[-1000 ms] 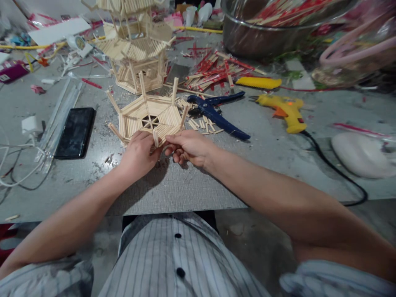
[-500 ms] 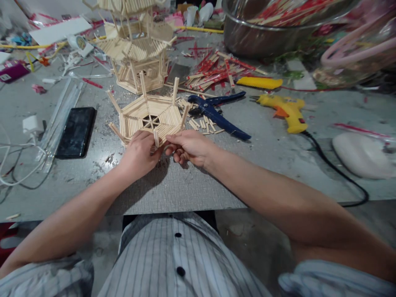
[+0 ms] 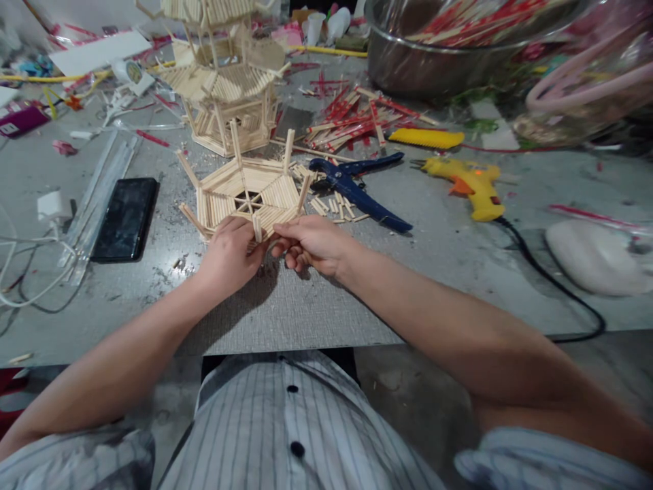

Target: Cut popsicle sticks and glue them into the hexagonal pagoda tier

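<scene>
A six-sided frame of pale wooden sticks lies on the grey table, with short upright posts at its corners and a spoked opening in the middle. My left hand is closed on its near edge, beside the front post. On the other side of that post, my right hand pinches the near right rim between thumb and forefinger; its other fingers curl below. Whether a small stick is also in that pinch is hidden. Blue cutters and several short cut sticks lie right of the frame.
Behind the frame stands a tiered stick pagoda. A yellow glue gun with a black cord lies right, near a yellow comb-like piece. Red-wrapped sticks sit before a metal basin. A black phone rests left.
Both hands keep their hold on the stick frame, almost unmoved. The view has shifted very slightly.
</scene>
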Action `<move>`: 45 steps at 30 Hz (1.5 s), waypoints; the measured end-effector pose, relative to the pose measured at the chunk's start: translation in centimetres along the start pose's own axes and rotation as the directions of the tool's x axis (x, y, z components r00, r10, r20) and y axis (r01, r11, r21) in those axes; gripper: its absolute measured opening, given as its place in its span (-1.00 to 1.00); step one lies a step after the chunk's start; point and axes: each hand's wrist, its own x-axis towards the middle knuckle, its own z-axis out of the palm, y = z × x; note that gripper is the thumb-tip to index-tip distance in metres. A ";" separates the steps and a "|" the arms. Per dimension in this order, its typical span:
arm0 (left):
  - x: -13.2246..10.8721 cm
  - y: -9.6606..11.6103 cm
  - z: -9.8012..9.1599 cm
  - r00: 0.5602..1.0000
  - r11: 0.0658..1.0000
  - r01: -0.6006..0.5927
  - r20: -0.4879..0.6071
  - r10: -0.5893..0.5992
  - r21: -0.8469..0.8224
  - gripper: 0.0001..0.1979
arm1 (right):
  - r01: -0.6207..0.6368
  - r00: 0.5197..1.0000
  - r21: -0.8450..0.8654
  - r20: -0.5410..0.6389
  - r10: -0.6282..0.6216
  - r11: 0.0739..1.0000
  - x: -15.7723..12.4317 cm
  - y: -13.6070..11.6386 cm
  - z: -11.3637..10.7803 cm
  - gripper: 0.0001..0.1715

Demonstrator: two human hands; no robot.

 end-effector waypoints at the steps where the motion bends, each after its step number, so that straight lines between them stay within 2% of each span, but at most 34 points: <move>1: 0.0 0.0 0.0 1.000 1.000 0.003 0.001 -0.003 0.000 -0.89 | 0.003 1.000 0.005 0.002 -0.003 1.000 0.0 0.0 0.0 -0.72; 18: 0.0 0.0 -0.1 1.000 1.000 0.008 0.022 -0.007 -0.028 -0.90 | 0.030 0.999 0.053 0.024 -0.032 0.998 0.1 0.3 -0.2 -0.74; 32: 0.1 0.2 -0.3 0.998 0.999 0.042 0.037 -0.042 -0.005 -0.94 | 0.025 1.000 0.053 -0.016 -0.025 0.998 -0.1 0.1 -0.1 -0.73; 39: 0.1 0.1 -0.5 1.000 0.999 0.020 0.023 -0.019 -0.025 -0.99 | 0.034 0.999 0.089 -0.026 -0.031 0.995 -0.1 0.3 -0.1 -0.76; 41: 0.0 0.0 -0.6 1.000 0.999 0.008 0.017 -0.008 -0.037 -0.94 | 0.040 0.999 0.106 -0.032 -0.037 0.994 -0.2 0.4 -0.3 -0.79; 45: -0.3 0.0 -1.8 0.999 0.998 -0.031 -0.027 0.030 -0.047 -0.72 | 0.055 0.996 0.084 -0.076 -0.049 0.995 -0.6 0.5 -0.5 -0.78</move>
